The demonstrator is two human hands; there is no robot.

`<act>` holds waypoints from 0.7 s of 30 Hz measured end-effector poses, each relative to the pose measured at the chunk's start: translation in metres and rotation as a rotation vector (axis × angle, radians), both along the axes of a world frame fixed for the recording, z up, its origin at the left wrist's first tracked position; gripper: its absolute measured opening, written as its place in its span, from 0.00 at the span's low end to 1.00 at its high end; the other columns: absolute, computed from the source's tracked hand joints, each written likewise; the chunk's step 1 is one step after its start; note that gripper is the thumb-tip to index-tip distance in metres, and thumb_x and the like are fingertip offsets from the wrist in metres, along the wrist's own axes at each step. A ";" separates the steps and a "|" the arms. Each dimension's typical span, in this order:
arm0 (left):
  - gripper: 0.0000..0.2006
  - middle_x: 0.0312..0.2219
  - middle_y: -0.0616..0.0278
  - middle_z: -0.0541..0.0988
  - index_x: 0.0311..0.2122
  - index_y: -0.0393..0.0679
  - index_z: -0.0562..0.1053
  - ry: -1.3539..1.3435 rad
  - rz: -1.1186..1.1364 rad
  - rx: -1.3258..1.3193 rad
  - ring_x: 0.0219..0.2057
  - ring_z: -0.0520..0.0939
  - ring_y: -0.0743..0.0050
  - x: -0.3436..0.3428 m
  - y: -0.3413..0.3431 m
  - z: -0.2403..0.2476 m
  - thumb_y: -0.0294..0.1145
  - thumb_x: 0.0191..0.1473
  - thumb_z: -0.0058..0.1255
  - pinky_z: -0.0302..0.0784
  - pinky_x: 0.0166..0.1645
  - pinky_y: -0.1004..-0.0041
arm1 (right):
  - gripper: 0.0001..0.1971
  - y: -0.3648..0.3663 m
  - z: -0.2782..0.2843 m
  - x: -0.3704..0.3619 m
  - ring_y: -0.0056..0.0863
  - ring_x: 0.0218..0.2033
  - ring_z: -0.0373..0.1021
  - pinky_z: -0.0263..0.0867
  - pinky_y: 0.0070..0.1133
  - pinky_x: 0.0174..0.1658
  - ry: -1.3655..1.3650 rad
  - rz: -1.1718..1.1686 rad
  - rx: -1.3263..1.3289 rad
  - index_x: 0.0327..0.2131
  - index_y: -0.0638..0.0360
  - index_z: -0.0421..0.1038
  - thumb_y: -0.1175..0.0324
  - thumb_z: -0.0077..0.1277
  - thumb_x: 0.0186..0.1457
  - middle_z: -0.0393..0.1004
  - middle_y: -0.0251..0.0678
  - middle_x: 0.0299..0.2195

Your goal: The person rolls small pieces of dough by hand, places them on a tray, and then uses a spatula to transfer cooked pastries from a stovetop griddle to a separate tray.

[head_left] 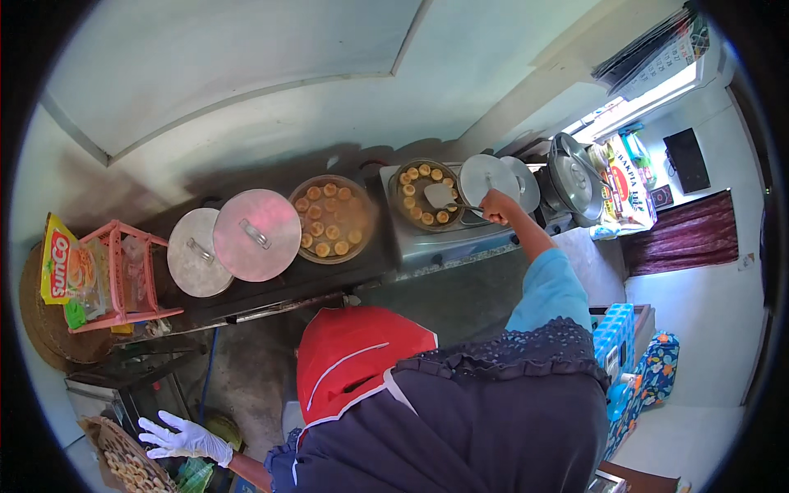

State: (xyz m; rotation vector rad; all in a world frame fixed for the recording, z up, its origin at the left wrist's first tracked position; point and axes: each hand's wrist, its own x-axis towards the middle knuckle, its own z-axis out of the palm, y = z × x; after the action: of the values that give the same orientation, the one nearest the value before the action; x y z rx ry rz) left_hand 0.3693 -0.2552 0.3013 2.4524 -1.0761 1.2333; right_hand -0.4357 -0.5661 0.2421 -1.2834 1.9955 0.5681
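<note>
My right hand (498, 207) is closed round the handle of a spatula (439, 195). The spatula's flat, pale blade is over a round pan (399, 215) on the stove, among several round, browned pastries (427, 218). At the lower left my left hand (185, 440), in a white glove, is held out with its fingers spread and nothing in it. Close by it stands a container (97, 434) full of small pale brown pieces (138, 472).
Left of the stove, a second pan (367, 201) holds more pastries under haze. Beside it lie a pinkish lid (271, 222) and a grey lid (191, 271). A pink plastic rack (117, 271) stands farther left. More lids (485, 171) and a large pot (571, 185) are at right.
</note>
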 end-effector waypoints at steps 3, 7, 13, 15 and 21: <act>0.20 0.49 0.46 0.75 0.53 0.45 0.72 -0.005 0.011 0.021 0.52 0.74 0.45 -0.018 -0.003 0.009 0.40 0.57 0.51 0.53 0.63 0.48 | 0.03 -0.030 -0.014 0.012 0.28 0.10 0.61 0.53 0.29 0.13 -0.053 -0.110 0.046 0.19 0.65 0.70 0.79 0.55 0.41 0.66 0.40 0.11; 0.19 0.50 0.46 0.74 0.53 0.46 0.72 0.032 -0.026 0.023 0.53 0.73 0.45 -0.037 0.000 0.001 0.40 0.57 0.51 0.53 0.64 0.49 | 0.05 -0.055 -0.024 0.002 0.33 0.12 0.69 0.61 0.33 0.15 0.011 -0.090 0.060 0.14 0.68 0.71 0.79 0.56 0.38 0.72 0.44 0.13; 0.20 0.54 0.48 0.71 0.54 0.50 0.72 0.099 0.125 0.027 0.58 0.65 0.38 -0.063 0.009 -0.002 0.44 0.59 0.49 0.52 0.64 0.49 | 0.09 -0.051 -0.056 0.010 0.34 0.13 0.70 0.63 0.33 0.15 -0.017 0.089 -0.176 0.16 0.65 0.72 0.72 0.56 0.44 0.72 0.40 0.12; 0.20 0.55 0.49 0.70 0.54 0.52 0.72 0.140 0.133 0.010 0.59 0.63 0.36 -0.061 0.013 -0.011 0.45 0.59 0.49 0.53 0.64 0.49 | 0.09 -0.037 -0.077 -0.002 0.35 0.23 0.75 0.69 0.33 0.25 0.126 0.275 -0.080 0.18 0.59 0.74 0.67 0.55 0.46 0.77 0.40 0.20; 0.19 0.55 0.50 0.69 0.53 0.54 0.73 0.207 0.130 -0.046 0.59 0.62 0.37 -0.077 0.011 -0.003 0.46 0.58 0.50 0.54 0.64 0.52 | 0.04 0.042 -0.099 -0.016 0.39 0.31 0.75 0.71 0.34 0.36 0.032 0.102 -0.470 0.25 0.52 0.76 0.67 0.54 0.45 0.76 0.38 0.23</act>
State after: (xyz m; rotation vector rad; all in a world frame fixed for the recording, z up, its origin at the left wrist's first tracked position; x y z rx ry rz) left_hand 0.2928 -0.2444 0.2982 2.5805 -0.8371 0.9967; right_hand -0.4515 -0.5244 0.1429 -1.6679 2.1773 0.1644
